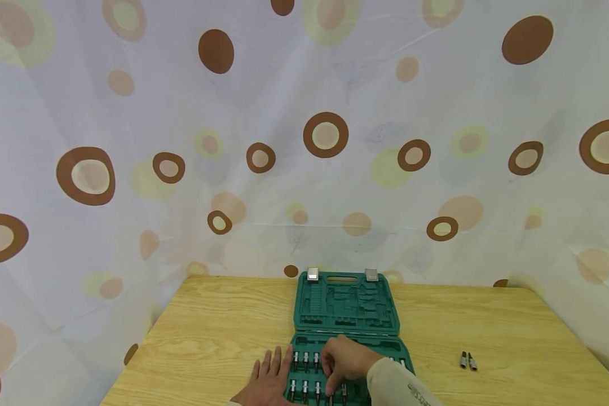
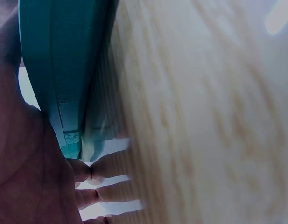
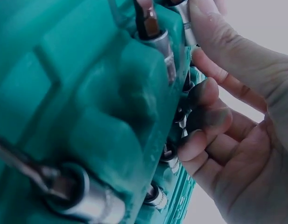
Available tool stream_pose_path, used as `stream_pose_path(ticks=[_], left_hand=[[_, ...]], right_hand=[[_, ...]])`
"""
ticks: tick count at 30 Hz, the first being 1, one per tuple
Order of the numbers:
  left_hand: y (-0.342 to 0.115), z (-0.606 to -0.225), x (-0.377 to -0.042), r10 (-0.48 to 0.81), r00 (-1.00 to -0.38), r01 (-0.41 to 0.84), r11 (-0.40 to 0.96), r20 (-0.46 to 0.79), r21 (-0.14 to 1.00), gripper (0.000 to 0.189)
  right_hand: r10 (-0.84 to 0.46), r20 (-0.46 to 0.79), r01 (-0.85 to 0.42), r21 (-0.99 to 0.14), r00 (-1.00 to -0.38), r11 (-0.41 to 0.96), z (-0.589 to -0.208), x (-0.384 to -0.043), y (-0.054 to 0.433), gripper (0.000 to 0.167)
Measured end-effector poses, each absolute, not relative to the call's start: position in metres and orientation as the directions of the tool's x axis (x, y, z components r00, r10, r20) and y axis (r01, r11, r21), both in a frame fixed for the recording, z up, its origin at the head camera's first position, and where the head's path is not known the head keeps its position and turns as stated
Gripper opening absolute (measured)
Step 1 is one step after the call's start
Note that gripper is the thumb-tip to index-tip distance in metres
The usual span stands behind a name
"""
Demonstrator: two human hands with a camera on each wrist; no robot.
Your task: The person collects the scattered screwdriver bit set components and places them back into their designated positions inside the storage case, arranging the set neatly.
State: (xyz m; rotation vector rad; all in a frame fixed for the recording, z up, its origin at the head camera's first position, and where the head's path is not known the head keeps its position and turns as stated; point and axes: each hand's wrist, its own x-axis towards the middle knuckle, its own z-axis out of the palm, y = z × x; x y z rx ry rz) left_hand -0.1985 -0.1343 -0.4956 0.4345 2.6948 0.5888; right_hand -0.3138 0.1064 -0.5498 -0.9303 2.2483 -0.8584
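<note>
A green plastic tool case point(image 1: 299, 316) lies unfolded on the table, its lower tray holding rows of silver bit sockets point(image 1: 305, 387). My left hand point(image 1: 268, 379) rests at the tray's left edge, fingers spread; in the left wrist view the palm lies along the case's side wall point(image 2: 64, 70). Over the tray, my right hand point(image 1: 349, 361) reaches down with bent fingers. Its thumb and forefinger pinch a bit socket point(image 3: 185, 21) at the top of the right wrist view, largely covered by the thumb. The other fingers curl near neighbouring sockets point(image 3: 155, 197).
Two loose bit sockets point(image 1: 468, 361) lie on the wooden table point(image 1: 223, 327) to the right of the case. The lid stands up behind the tray, with two metal latches point(image 1: 312, 274) on its top edge. A dotted curtain point(image 1: 284, 186) hangs behind the table.
</note>
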Motion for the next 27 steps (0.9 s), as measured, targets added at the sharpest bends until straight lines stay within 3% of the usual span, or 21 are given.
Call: stream_pose_path(ticks=[14, 21, 27], left_hand=[[-0.132, -0.495, -0.196, 0.351, -0.904, 0.217, 0.870, -0.245, 0.443, 0.100], [-0.136, -0.508, -0.202, 0.369, -0.896, 0.231, 0.862, -0.248, 0.451, 0.110], [-0.134, -0.498, -0.198, 0.363, -0.896, 0.231, 0.872, -0.254, 0.431, 0.104]], right_hand=[[-0.759, -0.244, -0.403, -0.728, -0.604, 0.554, -0.547, -0.312, 0.106, 0.028], [-0.751, -0.251, -0.398, -0.723, -0.611, 0.565, -0.546, -0.313, 0.106, 0.028], [-0.749, -0.259, -0.391, -0.724, -0.610, 0.569, -0.544, -0.313, 0.103, 0.028]])
